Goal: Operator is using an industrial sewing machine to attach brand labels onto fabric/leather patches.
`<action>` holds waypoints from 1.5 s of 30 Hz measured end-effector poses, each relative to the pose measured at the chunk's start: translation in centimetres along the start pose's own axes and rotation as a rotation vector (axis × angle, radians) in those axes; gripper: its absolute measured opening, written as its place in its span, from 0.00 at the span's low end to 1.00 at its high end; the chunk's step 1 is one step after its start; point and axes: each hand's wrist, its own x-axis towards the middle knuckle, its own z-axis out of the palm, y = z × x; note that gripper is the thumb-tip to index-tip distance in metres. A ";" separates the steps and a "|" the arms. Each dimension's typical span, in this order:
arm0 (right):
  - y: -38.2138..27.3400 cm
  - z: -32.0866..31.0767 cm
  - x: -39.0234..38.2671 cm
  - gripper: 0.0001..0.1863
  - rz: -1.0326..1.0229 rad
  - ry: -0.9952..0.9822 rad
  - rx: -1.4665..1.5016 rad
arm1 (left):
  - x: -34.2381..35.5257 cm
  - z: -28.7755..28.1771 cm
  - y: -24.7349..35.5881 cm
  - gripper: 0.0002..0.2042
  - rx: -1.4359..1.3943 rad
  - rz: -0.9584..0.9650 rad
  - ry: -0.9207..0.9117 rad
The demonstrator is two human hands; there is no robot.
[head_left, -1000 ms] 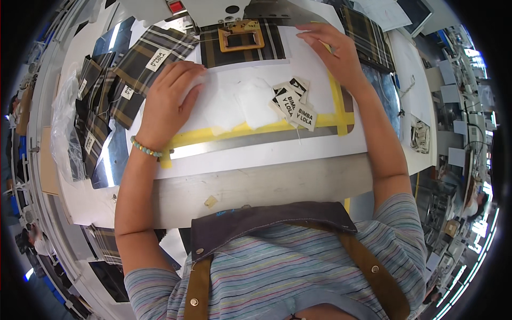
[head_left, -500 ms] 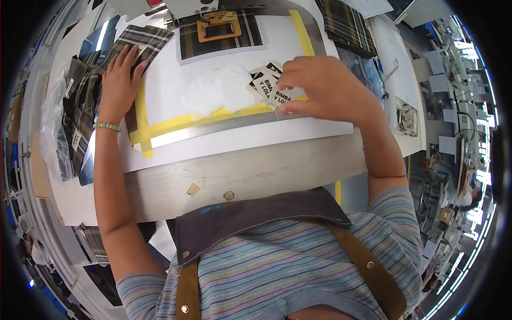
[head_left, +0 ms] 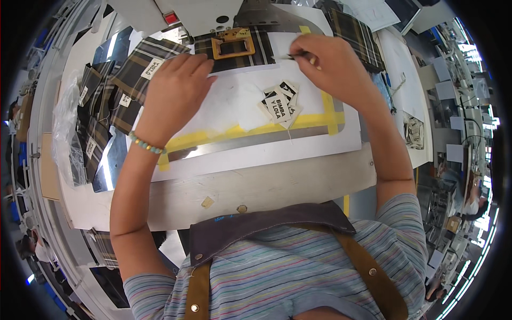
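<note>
My left hand (head_left: 178,93) lies palm down with fingers stretched out, at the left end of a dark plaid fabric piece (head_left: 262,50). That piece lies under a yellowish rectangular clamp frame (head_left: 233,55) with an open window. At the fabric's right end my right hand (head_left: 333,66) is closed in a pinch. A small dark pointed thing and a pale bit show at its fingertips, too small to name. A loose pile of white and black cloth labels (head_left: 280,104) lies on the white work plate (head_left: 218,98), nearer to me than both hands.
Above the frame stands a sewing machine head (head_left: 205,16). Several plaid pieces with labels (head_left: 136,69) are heaped at left beside a clear plastic bag (head_left: 66,138). More plaid fabric (head_left: 354,40) is stacked at far right. Yellow tape (head_left: 224,134) edges the plate; bundled labels (head_left: 413,130) sit at right.
My left hand has moved right, off the plaid heap to the fabric under the frame. My right hand has left the label pile and moved away from me to the fabric's right end.
</note>
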 end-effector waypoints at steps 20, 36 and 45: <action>2.7 11.6 6.2 0.09 -0.443 0.142 -0.293 | 0.1 5.4 -0.9 0.23 -0.110 -0.071 -0.118; 3.2 10.6 6.1 0.08 -0.521 0.134 -0.174 | 0.3 5.2 -0.5 0.23 -0.083 -0.142 -0.123; 3.3 9.4 6.2 0.10 -0.494 0.044 -0.172 | 0.1 5.6 -0.7 0.24 -0.225 -0.202 -0.098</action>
